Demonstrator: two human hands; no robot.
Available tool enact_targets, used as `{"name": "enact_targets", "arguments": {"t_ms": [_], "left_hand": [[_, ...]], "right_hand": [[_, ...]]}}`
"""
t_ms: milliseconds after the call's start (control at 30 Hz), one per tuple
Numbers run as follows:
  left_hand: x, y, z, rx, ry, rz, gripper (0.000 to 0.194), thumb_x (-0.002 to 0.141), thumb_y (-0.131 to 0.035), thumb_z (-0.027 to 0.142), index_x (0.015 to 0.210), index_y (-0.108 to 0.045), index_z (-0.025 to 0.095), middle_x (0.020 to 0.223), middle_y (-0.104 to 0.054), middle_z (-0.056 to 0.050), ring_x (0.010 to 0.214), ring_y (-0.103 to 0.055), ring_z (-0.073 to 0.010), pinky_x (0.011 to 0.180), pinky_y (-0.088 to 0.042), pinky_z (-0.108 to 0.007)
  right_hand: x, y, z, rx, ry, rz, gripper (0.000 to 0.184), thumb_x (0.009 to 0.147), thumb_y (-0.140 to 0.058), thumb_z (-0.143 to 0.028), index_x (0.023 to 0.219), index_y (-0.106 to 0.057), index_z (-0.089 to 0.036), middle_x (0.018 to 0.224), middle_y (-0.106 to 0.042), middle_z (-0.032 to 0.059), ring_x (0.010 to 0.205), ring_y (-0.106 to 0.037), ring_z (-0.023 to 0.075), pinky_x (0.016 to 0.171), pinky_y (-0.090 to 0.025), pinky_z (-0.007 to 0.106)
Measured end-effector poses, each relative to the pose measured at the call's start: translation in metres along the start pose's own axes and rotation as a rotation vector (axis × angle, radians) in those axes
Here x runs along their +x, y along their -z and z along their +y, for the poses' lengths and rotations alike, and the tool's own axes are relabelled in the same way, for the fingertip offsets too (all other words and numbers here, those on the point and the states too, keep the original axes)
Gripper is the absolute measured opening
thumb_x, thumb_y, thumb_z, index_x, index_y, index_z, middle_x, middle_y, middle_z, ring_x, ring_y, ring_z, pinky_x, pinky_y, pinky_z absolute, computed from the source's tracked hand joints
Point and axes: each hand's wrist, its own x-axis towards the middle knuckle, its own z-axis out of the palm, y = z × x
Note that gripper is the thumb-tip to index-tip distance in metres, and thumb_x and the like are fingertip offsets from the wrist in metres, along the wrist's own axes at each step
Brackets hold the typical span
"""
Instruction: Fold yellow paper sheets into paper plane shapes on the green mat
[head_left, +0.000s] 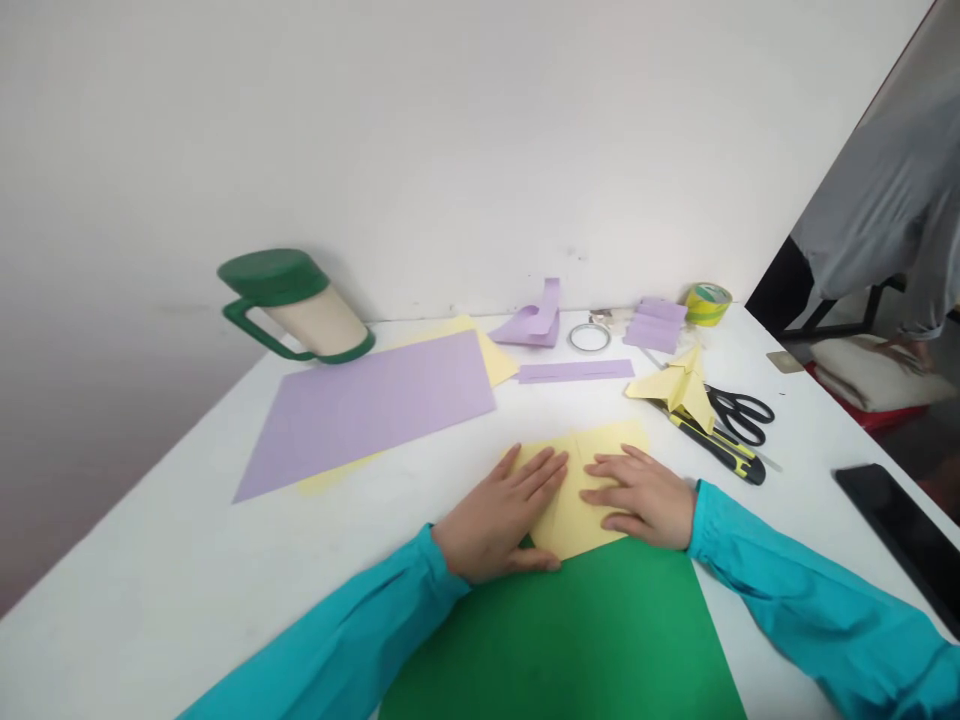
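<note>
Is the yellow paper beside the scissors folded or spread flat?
Folded: the yellow paper has a plane-like shape, with winglike flaps and a raised central ridge.

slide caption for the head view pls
Left hand and right hand spread on yellow paper at the edge of a green sheet.

The left grip and right grip are resting flat on a creased yellow paper, which is overlapping a green sheet on the worktop. A folded yellow plane is lying partly over a box cutter beside black scissors. Leftward, a purple sheet is partly covering more yellow paper near a green-lidded jug.
</note>
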Motion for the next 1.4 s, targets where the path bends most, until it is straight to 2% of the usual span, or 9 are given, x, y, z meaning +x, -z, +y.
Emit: {"name": "enact_targets", "arguments": {"t_ms": [167,233,367,433,600,867,1000,1267,1400], "left_hand": [[0.006,0.006,-0.004,-0.008,0.038,-0.016,0.118,0.069,-0.037,0.086,0.147,-0.016,0.000,0.152,-0.013,-0.025,0.142,-0.012,-0.0372,0.112,-0.007,-0.058],[0.012,0.006,-0.003,0.004,0.026,0.019,0.114,0.072,-0.035,0.085,0.146,-0.018,0.000,0.152,-0.015,-0.024,0.142,-0.014,-0.0362,0.113,-0.009,-0.056],[0.028,-0.002,0.000,0.065,0.077,0.112,0.091,0.088,-0.020,0.072,0.143,-0.028,0.000,0.152,-0.021,-0.022,0.142,-0.017,-0.0334,0.113,-0.013,-0.052],[0.034,-0.007,0.001,0.092,0.093,0.138,0.088,0.090,-0.020,0.069,0.142,-0.031,-0.002,0.151,-0.022,-0.023,0.142,-0.017,-0.0338,0.113,-0.013,-0.052],[0.037,-0.011,-0.001,0.120,0.070,0.208,0.088,0.089,-0.025,0.070,0.139,-0.037,0.000,0.149,-0.027,-0.024,0.141,-0.021,-0.0347,0.114,-0.012,-0.052],[0.039,-0.006,-0.003,0.131,0.076,0.211,0.094,0.083,-0.026,0.077,0.136,-0.042,0.001,0.148,-0.029,-0.025,0.140,-0.019,-0.0380,0.113,-0.012,-0.052],[0.039,-0.007,-0.004,0.139,0.086,0.243,0.098,0.081,-0.027,0.079,0.137,-0.039,0.000,0.149,-0.026,-0.027,0.141,-0.015,-0.0388,0.113,-0.008,-0.055],[0.039,-0.012,-0.004,0.134,0.067,0.227,0.092,0.085,-0.025,0.075,0.140,-0.036,0.003,0.150,-0.025,-0.025,0.141,-0.017,-0.0356,0.113,-0.007,-0.054],[0.039,-0.011,-0.005,0.113,0.054,0.218,0.097,0.083,-0.024,0.078,0.141,-0.034,0.000,0.150,-0.023,-0.026,0.142,-0.014,-0.0363,0.113,-0.005,-0.055]], "right_hand": [[-0.001,0.000,0.000,-0.002,-0.007,0.008,0.041,0.090,-0.054,-0.040,0.128,-0.056,-0.027,0.140,-0.048,0.0096,0.135,-0.035,0.0241,0.112,-0.020,0.051],[-0.001,0.001,-0.001,-0.004,-0.007,0.007,0.040,0.090,-0.053,-0.041,0.128,-0.056,-0.027,0.140,-0.048,0.0088,0.135,-0.035,0.0241,0.112,-0.021,0.051],[-0.001,0.001,-0.001,-0.011,-0.001,-0.001,0.041,0.091,-0.053,-0.041,0.130,-0.054,-0.029,0.140,-0.048,0.0083,0.135,-0.035,0.0235,0.112,-0.021,0.051],[-0.001,0.002,-0.001,-0.010,0.001,0.002,0.041,0.091,-0.052,-0.041,0.130,-0.054,-0.029,0.140,-0.049,0.0085,0.135,-0.035,0.0235,0.112,-0.021,0.051],[0.000,0.002,-0.001,-0.025,-0.001,0.003,0.040,0.091,-0.053,-0.041,0.129,-0.056,-0.028,0.139,-0.049,0.0088,0.135,-0.035,0.0240,0.112,-0.022,0.051],[0.000,0.002,-0.001,-0.028,0.005,-0.004,0.039,0.091,-0.052,-0.040,0.129,-0.055,-0.028,0.139,-0.049,0.0087,0.135,-0.035,0.0244,0.111,-0.022,0.052],[-0.001,0.001,-0.001,-0.032,0.005,0.002,0.040,0.091,-0.052,-0.040,0.129,-0.055,-0.028,0.139,-0.049,0.0091,0.135,-0.035,0.0245,0.111,-0.022,0.051],[0.000,0.001,-0.001,-0.047,0.006,-0.003,0.041,0.091,-0.052,-0.040,0.129,-0.055,-0.028,0.139,-0.049,0.0100,0.135,-0.035,0.0250,0.110,-0.023,0.053],[0.000,0.001,0.000,-0.047,0.015,0.003,0.040,0.091,-0.053,-0.040,0.129,-0.055,-0.027,0.139,-0.049,0.0100,0.135,-0.035,0.0252,0.110,-0.023,0.052]]}}
